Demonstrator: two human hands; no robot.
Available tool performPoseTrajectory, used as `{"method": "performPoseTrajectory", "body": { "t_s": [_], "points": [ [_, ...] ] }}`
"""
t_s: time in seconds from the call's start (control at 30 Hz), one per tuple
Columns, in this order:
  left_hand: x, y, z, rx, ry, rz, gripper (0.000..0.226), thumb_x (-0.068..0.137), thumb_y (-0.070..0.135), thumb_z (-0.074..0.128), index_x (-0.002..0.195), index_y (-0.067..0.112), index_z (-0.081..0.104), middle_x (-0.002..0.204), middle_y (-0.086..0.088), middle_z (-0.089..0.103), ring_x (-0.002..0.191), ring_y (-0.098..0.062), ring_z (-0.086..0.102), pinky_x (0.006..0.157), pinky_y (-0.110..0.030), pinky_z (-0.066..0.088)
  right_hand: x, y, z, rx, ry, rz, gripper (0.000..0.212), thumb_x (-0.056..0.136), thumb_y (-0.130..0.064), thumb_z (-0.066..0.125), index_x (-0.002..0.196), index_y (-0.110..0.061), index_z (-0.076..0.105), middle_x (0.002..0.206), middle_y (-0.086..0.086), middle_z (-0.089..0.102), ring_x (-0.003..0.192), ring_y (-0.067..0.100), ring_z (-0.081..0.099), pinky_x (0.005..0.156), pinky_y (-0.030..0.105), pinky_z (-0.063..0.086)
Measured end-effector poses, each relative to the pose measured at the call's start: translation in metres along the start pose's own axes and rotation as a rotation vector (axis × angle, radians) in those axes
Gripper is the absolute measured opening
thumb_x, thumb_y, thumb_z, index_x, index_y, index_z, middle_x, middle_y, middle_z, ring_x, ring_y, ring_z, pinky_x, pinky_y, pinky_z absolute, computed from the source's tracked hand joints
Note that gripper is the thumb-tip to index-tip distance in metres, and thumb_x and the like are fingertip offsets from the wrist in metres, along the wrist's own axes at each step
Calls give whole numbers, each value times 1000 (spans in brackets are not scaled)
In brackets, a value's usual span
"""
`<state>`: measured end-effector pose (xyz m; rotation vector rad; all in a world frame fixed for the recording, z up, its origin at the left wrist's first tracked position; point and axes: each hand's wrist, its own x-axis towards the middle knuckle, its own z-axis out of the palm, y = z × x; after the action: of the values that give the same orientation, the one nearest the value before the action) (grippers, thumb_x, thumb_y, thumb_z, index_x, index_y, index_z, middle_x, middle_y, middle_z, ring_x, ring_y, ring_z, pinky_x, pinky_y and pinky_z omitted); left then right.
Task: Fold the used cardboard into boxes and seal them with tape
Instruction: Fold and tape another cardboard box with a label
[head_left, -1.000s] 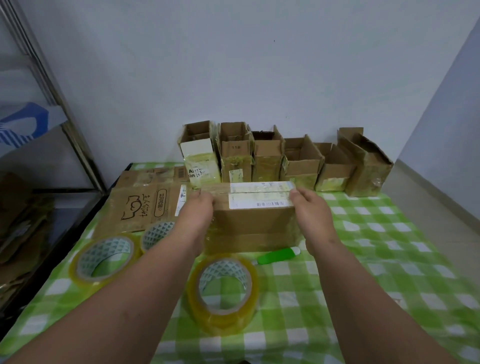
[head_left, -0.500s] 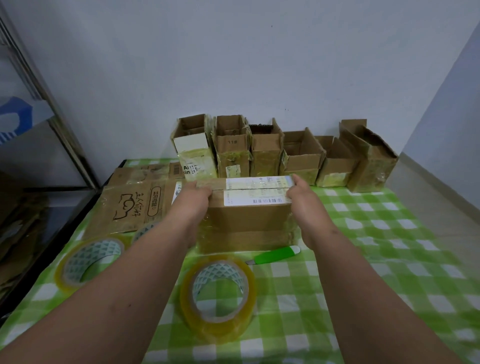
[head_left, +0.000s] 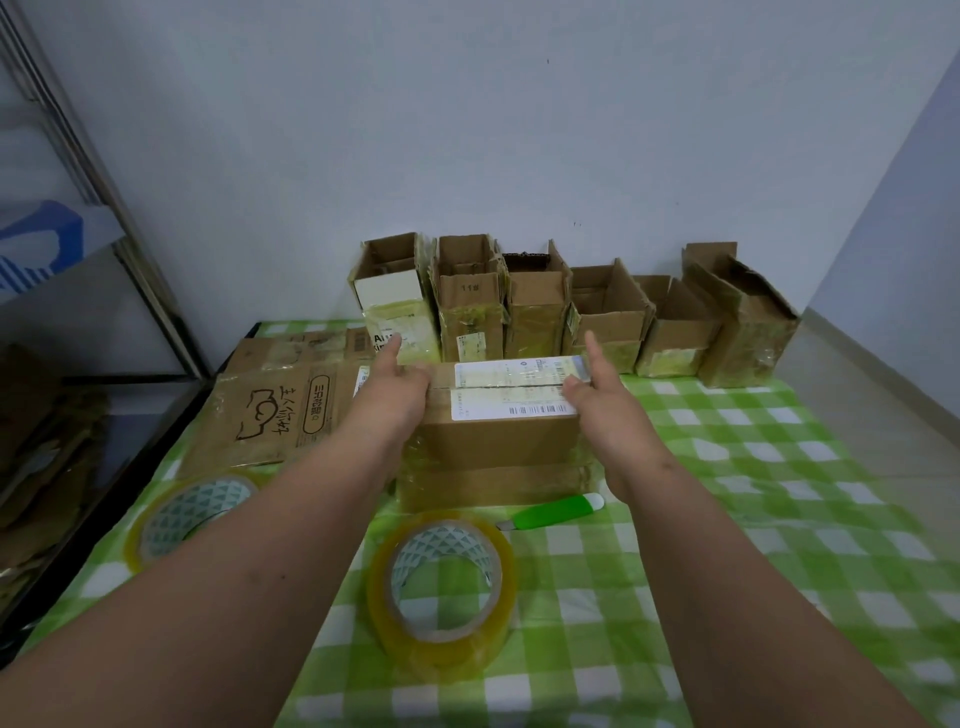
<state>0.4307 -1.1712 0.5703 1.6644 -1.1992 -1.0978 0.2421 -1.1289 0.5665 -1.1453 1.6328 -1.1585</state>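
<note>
Box (head_left: 498, 441): taped brown cardboard, white labels on top.
Left hand (head_left: 392, 389): fingers spread at its left end.
Right hand (head_left: 597, 387): fingers spread at its right end.

A flattened cardboard sheet (head_left: 275, 415) at the table's left edge carries a cat-like line drawing, handwritten-style East Asian characters and an oval stamp, none legible. The second box (head_left: 470, 299) in the back row shows "11" plus an unclear mark. The first box (head_left: 395, 312) shows "A" and "Ki". White shipping labels (head_left: 514, 395) with barcodes top the nearest box; their print is too small to read.
</note>
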Motion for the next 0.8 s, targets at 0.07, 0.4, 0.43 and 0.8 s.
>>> {"method": "performPoseTrajectory", "body": {
  "t_s": [0.07,0.4,0.43,0.8],
  "points": [
    [0,-2,1,90,-8,93,41,106,31,37,147,37,40,150,-1,42,110,-16,42,91,-31,34,-2,0,-1,-81,-13,-33,49,107,-26,37,153,-41,27,156,-7,35,110,8,46,94,26,35],
    [8,-4,0,267,-6,43,48,107,35,28,154,23,29,156,-8,35,138,-31,37,111,-40,32,4,0,-3,-212,6,-8,62,106,-32,38,158,-35,3,159,2,32,124,22,48,99,34,37],
    [7,-5,-1,198,1,-19,51,107,39,28,155,24,25,157,-8,33,140,-33,35,115,-44,30,5,2,-3,-182,12,26,66,106,-33,39,157,-34,-2,160,3,28,135,26,41,108,39,34],
    [-19,2,-19,-180,-30,-169,43,94,56,52,107,17,62,112,-6,65,106,-27,60,102,-48,45,-10,3,-19,292,33,121,39,89,-18,60,127,-23,55,112,5,68,102,26,66,93,48,52]
  ]
}}
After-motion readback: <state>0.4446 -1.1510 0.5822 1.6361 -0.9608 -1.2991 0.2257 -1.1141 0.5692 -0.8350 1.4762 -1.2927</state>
